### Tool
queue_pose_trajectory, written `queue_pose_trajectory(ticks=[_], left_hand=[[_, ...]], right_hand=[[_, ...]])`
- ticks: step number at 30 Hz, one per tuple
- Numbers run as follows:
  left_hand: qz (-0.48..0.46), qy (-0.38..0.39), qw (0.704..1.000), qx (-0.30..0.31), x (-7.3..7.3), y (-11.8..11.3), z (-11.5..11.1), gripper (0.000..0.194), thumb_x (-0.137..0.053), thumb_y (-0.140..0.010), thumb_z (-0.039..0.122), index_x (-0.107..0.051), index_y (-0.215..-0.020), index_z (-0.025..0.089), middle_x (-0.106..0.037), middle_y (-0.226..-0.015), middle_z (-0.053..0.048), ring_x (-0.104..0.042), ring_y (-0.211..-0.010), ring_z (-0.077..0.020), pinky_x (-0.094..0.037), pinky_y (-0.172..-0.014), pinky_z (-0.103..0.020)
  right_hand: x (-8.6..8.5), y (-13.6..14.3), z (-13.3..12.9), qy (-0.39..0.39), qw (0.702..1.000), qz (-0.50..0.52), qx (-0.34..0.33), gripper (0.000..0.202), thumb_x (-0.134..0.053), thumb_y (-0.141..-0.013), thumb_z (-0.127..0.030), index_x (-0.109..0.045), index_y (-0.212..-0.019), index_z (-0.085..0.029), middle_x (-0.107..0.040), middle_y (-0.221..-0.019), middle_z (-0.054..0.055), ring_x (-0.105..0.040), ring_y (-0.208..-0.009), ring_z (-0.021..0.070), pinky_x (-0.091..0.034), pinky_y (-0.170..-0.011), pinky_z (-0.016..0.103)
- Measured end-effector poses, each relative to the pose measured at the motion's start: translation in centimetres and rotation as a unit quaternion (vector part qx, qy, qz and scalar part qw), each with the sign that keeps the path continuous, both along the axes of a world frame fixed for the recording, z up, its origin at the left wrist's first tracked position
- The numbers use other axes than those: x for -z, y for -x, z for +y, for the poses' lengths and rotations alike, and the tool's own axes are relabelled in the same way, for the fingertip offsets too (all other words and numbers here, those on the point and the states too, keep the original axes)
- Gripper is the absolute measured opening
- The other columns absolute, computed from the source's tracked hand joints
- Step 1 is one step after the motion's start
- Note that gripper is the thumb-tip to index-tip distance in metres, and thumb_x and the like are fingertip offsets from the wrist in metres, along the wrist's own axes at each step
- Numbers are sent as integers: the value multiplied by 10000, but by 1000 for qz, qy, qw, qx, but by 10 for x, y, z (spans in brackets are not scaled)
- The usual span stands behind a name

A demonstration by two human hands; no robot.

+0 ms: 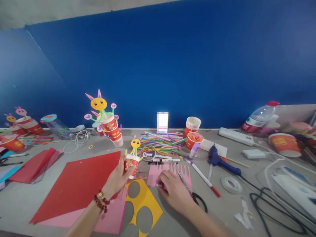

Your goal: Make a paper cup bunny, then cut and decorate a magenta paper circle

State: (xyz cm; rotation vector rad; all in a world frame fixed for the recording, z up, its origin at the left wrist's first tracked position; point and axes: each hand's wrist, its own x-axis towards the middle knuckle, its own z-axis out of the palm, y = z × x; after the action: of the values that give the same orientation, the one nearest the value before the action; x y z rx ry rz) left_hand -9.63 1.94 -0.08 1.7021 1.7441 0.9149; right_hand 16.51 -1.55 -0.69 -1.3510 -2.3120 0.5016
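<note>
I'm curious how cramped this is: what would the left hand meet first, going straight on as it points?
Beyond the cup it holds, the left hand would probably meet the ring or colourful stems; depth is unclear.

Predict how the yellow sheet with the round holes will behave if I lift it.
The yellow sheet looks like thin paper or card, so probably light and somewhat floppy. It may bend or tear where the holes leave it narrow.
</note>
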Motion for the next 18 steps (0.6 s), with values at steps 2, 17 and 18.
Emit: queue_pose_trajectory(ticks=[2, 17, 18], left_hand=[[31, 20, 999, 10, 1, 2, 2, 710, -507, -876, 544, -335, -1437, 144, -588, -1301, -186, -628, -1117, -334, -476, -913, -416], [-21, -47, 969, 240, -39, -67, -32, 132, -537, -901, 304, -626, -952, 222, -643, -934, -66, -618, -790, -200, -492, -670, -277], [-28, -18, 967, 252, -37, -74, -32, 122, -534, -901, 304, -619, -910, 217, -639, -870, -50, -603, -736, -185, -471, -630, -263]], right_hand=[[0, -1, 0, 4, 1000, 15, -4, 111, -563, -829, -99, -589, -875, -195, -637, -937, 49, -567, -902, 221, -431, -760, 309], [14, -7, 11, 223, 874, 431, 14, 123, -673, -828, -271, -597, -890, -198, -578, -728, -31, -539, -636, 127, -422, -592, 237], [13, -7, 11, 228, 863, 450, 12, 144, -686, -825, -292, -608, -897, -195, -576, -725, -29, -537, -637, 127, -428, -592, 238]])
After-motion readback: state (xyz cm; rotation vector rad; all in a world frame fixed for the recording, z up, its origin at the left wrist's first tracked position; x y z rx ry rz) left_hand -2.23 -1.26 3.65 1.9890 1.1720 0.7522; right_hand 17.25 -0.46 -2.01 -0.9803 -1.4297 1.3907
